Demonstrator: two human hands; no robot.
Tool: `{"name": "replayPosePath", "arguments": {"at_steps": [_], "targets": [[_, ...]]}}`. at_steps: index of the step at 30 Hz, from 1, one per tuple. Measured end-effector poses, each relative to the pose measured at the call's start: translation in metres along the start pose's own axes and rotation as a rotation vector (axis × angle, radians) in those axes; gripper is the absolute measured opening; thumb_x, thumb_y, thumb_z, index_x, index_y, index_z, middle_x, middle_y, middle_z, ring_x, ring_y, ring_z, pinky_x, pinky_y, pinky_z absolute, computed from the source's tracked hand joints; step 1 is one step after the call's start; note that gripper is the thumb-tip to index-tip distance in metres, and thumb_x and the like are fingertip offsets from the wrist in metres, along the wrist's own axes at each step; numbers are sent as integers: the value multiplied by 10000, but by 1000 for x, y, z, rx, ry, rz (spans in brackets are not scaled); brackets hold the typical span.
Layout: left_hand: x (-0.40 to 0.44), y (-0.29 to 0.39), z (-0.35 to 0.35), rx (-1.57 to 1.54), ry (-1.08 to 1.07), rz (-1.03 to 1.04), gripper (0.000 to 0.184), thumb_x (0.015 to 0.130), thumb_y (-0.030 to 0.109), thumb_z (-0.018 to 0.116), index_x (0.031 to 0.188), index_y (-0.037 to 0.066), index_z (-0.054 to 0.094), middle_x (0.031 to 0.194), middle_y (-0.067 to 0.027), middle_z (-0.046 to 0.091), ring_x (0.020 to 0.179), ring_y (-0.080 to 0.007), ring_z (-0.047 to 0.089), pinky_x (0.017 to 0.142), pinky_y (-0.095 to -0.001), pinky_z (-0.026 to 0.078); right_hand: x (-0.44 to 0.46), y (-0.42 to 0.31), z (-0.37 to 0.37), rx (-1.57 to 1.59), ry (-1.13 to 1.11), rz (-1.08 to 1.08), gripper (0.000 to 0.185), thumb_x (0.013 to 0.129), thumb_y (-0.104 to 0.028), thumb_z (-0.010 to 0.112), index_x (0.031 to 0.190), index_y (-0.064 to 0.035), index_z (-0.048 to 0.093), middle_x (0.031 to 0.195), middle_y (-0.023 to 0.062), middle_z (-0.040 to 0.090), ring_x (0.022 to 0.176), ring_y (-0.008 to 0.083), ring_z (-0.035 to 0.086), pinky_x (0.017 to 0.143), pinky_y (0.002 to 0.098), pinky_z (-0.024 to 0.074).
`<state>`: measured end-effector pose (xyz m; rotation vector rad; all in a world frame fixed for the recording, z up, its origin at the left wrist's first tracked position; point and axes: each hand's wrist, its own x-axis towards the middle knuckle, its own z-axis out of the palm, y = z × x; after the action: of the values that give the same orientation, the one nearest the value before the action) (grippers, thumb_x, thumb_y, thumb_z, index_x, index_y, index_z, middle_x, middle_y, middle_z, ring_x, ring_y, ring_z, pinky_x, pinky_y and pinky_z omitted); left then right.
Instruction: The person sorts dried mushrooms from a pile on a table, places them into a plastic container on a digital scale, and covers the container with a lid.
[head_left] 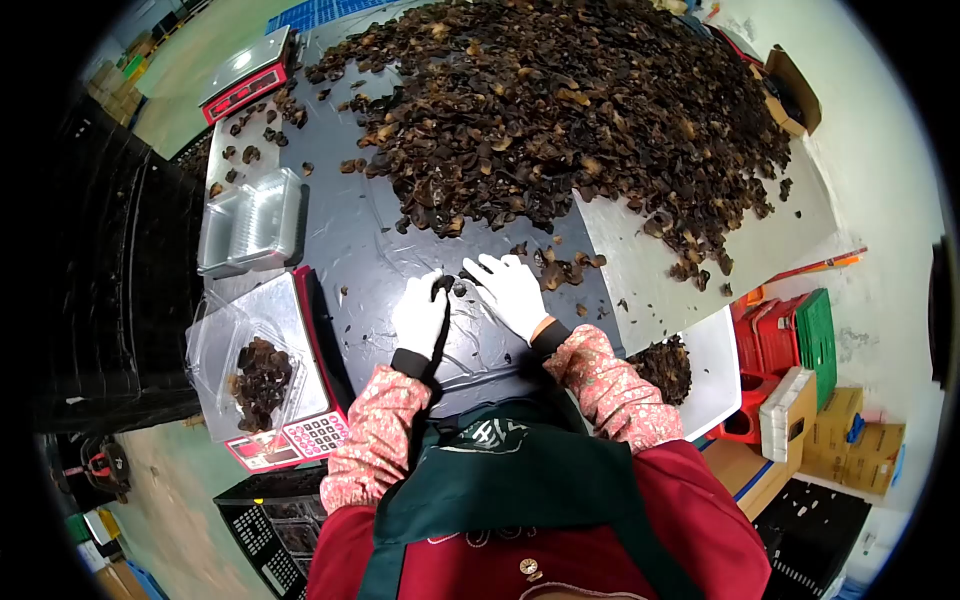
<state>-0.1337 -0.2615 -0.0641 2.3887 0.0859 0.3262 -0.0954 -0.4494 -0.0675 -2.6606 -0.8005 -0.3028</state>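
My left hand [420,312], in a white glove, is over the grey tabletop with its fingers curled on a dark dried wood ear mushroom [444,286]. My right hand [508,294], gloved the same way, is just beside it. A small dark piece [465,276] shows between its thumb and fingers. Another small mushroom piece [459,289] lies between the two hands. Beyond them spreads a large heap of dried wood ear mushrooms [560,110]. A few loose mushrooms [565,270] lie near my right fingertips.
At left, a red-and-white scale [318,432] bears a clear plastic box [215,335] with mushrooms in it. Stacked clear trays [290,215] stand behind, and a second scale [245,75] is farther back. A white bin [715,365] with mushrooms is at right, near red crates [770,335].
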Motion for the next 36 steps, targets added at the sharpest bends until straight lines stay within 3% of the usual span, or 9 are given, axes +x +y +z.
{"name": "replayPosePath", "arguments": {"at_steps": [4,11,14,18,25,30,33,34,36], "targets": [[3,-5,8,126,-54,-109,163,871,195,649,1018,124,662,970,-124,633,861,-322,650,756,-388,512,6,10,7,94,29,-37,257,818,-174,622,1073,-163,651,1003,32,577,928,243,569,699,352,544],[-51,26,-112,-642,223,-335,69,909,109,659,946,64,624,780,50,557,704,-30,493,595,-204,396,22,35,18,496,163,146,130,801,-125,652,920,-89,693,918,96,669,879,280,646,781,356,523],[-73,15,-186,-438,512,-314,123,905,98,644,1012,63,594,838,24,546,702,-57,484,604,-218,408,27,28,3,599,68,294,151,822,-158,681,927,-52,696,915,130,680,881,274,662,800,337,514],[-91,-30,-242,-238,728,-321,93,945,111,619,1000,40,594,924,-6,573,838,-84,514,746,-250,442,21,14,-4,321,-120,96,477,801,-196,693,1271,-200,613,960,111,578,901,315,613,769,396,510],[-96,-92,-256,139,635,-112,133,850,34,646,982,36,623,1004,-111,615,970,-271,589,897,-346,457,52,22,1,357,-114,11,189,793,-175,697,972,-115,702,850,113,633,840,280,642,764,345,514],[-113,-89,-255,241,534,-93,225,809,47,617,1034,49,621,1100,-159,616,1081,-338,559,960,-425,431,70,-62,-32,998,-298,325,216,815,-136,688,999,-24,665,919,47,673,893,139,636,822,285,502],[-125,-82,-269,124,589,-51,249,807,17,596,1055,25,614,1144,-182,623,1110,-355,574,983,-434,437,110,-213,-50,992,-172,-152,215,856,-111,657,1057,-36,673,982,24,661,889,115,615,804,260,496],[-126,-82,-268,145,561,-71,271,814,1,585,1084,9,605,1161,-186,616,1115,-358,574,997,-426,435,111,-218,-47,1057,-240,-47,244,850,-105,668,1085,-40,669,953,31,661,852,127,625,780,260,510],[-125,-87,-266,-49,563,-145,315,894,17,533,1207,1,570,1223,-173,601,1155,-324,566,1015,-403,424,122,-285,-21,672,-98,-406,237,890,-204,604,1070,-65,670,955,100,685,842,253,680,758,352,555]]}}
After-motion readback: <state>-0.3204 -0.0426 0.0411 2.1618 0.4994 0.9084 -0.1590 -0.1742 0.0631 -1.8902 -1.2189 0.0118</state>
